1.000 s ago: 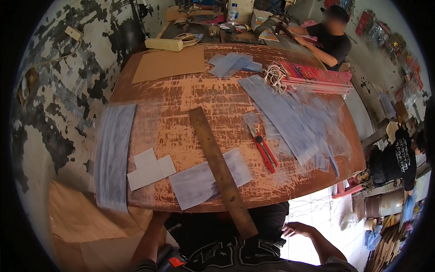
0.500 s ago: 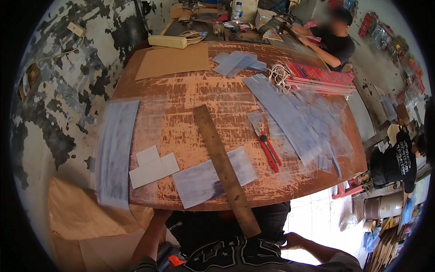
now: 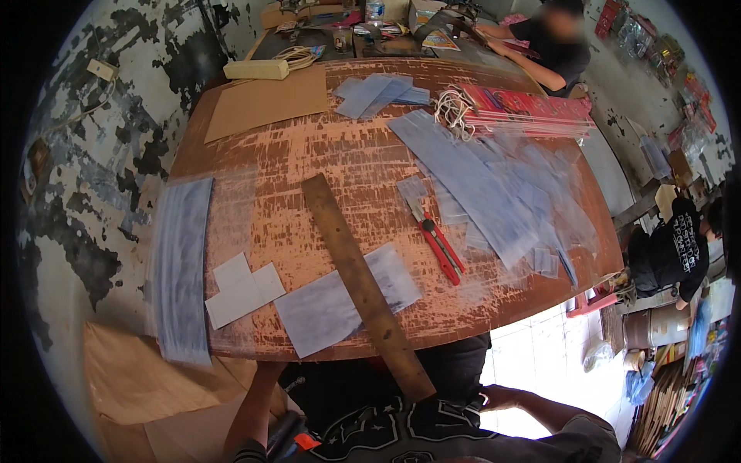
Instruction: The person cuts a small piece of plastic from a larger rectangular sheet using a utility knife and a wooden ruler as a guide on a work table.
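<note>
My left hand (image 3: 268, 370) reaches to the near table edge, its fingers hidden there. At the right side of my lap, beside the dark trousers, is my right hand (image 3: 500, 397); its fingertips are hidden. A worn metal ruler (image 3: 363, 282) lies slantwise over a cloudy plastic sheet (image 3: 312, 316), its near end jutting past the edge over my lap. Right of the ruler rests a red box cutter (image 3: 442, 251) with its blade on a small clear piece. White card pieces (image 3: 243, 292) lie left of the sheet. No hand touches these.
Long plastic strips (image 3: 184, 270) lie at the left edge; more plastic sheets (image 3: 471, 189) spread at the right. Farther back are brown cardboard (image 3: 270, 108), a power strip (image 3: 255, 70) and red corded bags (image 3: 525, 112). Two people are nearby, one behind the table, one at right.
The view has shifted a little, so the table's things appear farther left. Both hands stay by the table edge and lap; nothing on the table has been moved.
</note>
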`<act>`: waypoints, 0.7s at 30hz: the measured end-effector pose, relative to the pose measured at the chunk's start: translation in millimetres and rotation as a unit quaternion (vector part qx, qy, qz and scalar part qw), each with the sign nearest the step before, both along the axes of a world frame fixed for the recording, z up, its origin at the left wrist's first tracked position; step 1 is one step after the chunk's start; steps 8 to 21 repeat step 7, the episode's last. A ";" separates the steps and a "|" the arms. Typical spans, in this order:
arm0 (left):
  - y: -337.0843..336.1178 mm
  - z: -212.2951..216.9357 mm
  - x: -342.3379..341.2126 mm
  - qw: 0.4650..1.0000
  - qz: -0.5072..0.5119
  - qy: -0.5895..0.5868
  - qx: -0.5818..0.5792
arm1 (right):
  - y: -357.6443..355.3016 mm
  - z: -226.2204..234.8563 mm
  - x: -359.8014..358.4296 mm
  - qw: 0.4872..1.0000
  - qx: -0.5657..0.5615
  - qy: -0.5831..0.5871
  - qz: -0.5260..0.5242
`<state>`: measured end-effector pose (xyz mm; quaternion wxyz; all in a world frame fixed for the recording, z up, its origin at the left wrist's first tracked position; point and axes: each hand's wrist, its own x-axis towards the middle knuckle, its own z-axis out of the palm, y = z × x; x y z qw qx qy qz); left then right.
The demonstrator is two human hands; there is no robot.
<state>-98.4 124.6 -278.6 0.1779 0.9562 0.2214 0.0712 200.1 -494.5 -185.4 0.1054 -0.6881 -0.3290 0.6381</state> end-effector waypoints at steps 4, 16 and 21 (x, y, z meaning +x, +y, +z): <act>-3.1 -21.0 -6.8 1.000 0.010 -0.014 0.017 | 1.5 -3.2 -4.4 0.999 -0.018 -0.011 -0.030; 22.9 -32.7 -34.8 0.996 -0.014 -0.008 0.089 | 13.6 19.9 -8.3 0.994 0.074 -0.030 -0.071; 22.9 -32.7 -34.8 0.996 -0.014 -0.008 0.089 | 13.6 19.9 -8.3 0.994 0.074 -0.030 -0.071</act>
